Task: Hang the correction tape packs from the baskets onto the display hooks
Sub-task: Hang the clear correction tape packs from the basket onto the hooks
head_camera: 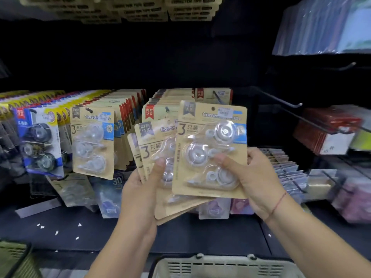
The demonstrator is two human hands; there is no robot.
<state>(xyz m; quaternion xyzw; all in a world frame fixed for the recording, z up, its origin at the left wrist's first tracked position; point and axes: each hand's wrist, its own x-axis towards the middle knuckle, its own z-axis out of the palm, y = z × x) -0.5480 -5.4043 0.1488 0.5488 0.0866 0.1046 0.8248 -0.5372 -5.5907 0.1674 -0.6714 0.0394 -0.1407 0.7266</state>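
Dark shelf beneath display hooks, basket below; left hand grip around fanned packs, right hand grip around front pack.

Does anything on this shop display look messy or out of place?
Yes. Small white scraps lie scattered on the dark shelf at lower left, and a few loose packs lie slumped beneath the hanging rows.

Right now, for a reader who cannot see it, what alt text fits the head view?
The right hand pinches one correction tape pack while the left hand holds a fan of similar packs, in front of hanging packs; a basket sits below.
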